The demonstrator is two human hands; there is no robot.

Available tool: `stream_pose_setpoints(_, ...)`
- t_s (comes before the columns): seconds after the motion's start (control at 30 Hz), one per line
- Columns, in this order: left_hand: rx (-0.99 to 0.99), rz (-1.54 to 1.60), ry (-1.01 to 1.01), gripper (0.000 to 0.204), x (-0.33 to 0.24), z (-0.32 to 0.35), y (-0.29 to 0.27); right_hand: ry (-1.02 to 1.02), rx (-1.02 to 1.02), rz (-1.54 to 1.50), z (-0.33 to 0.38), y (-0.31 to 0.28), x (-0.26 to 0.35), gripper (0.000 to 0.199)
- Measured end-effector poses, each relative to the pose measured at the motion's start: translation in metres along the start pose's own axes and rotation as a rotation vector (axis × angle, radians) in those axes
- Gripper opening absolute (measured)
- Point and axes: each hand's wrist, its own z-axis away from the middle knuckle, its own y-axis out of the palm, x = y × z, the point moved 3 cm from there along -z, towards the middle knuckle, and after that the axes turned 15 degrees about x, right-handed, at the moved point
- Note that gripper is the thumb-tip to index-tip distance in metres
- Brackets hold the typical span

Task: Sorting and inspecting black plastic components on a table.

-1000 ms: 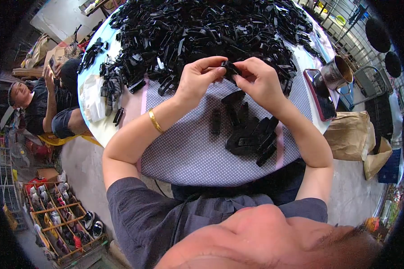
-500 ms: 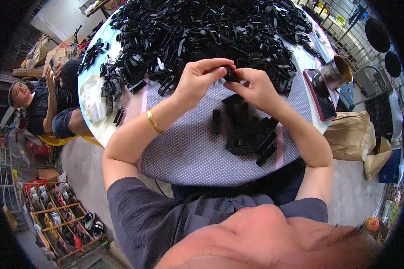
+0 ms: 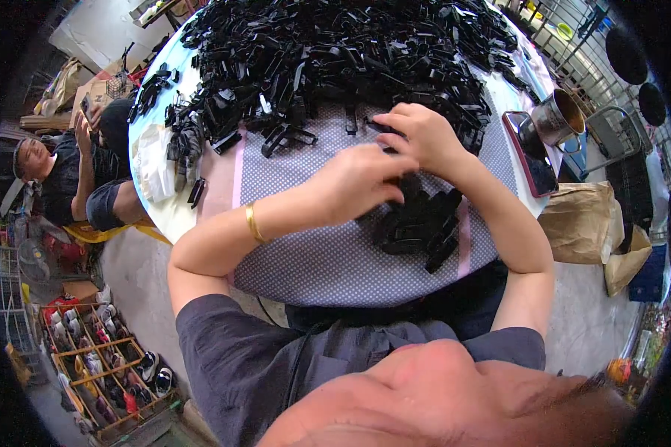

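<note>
A great heap of small black plastic parts (image 3: 328, 56), clip-like in shape, covers the far side of the round table (image 3: 298, 268). My left hand (image 3: 354, 182) hangs over a smaller pile of black parts (image 3: 414, 231) near the front; its fingers are spread and a little blurred, with nothing visible in them. Just beyond it, my right hand (image 3: 429, 141) is at the near edge of the big heap. Its fingers are curled, and what they hold is partly hidden and too small to name. Several loose parts lie beside the right fingertips.
At the table's right edge are a red-cased phone (image 3: 529, 156) and a metal mug (image 3: 558, 119). On the left lie a white plastic bag (image 3: 156, 167) and a grey bundle (image 3: 186, 145). A person (image 3: 60, 175) sits beyond; a shoe rack (image 3: 104, 365) and a brown paper bag (image 3: 578, 223) flank me.
My hands, together on a small black piece before, have parted. The left has come down toward the near pile with fingers spread; the right has shifted slightly, its fingers still curled.
</note>
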Motion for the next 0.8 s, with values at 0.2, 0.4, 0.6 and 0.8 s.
stream_pose_setpoints(0.2,-0.122,-0.317,-0.177,0.021,0.014,0.004,-0.038,0.124,0.168,-0.090,0.003,-0.003,0.003,0.020)
stream_pose_setpoints(0.4,-0.049,-0.787,-0.858,0.045,0.075,0.021,-0.063,0.131,0.130,-0.102,0.003,0.005,0.004,0.018)
stream_pose_setpoints(0.6,-0.116,-0.537,-0.642,0.036,0.091,0.016,-0.061,0.190,-0.027,-0.502,0.002,-0.001,-0.004,0.020)
stream_pose_setpoints(0.8,-0.429,0.062,-0.275,0.031,0.070,0.007,-0.053,0.101,-0.142,-0.541,0.000,0.000,0.002,0.028)
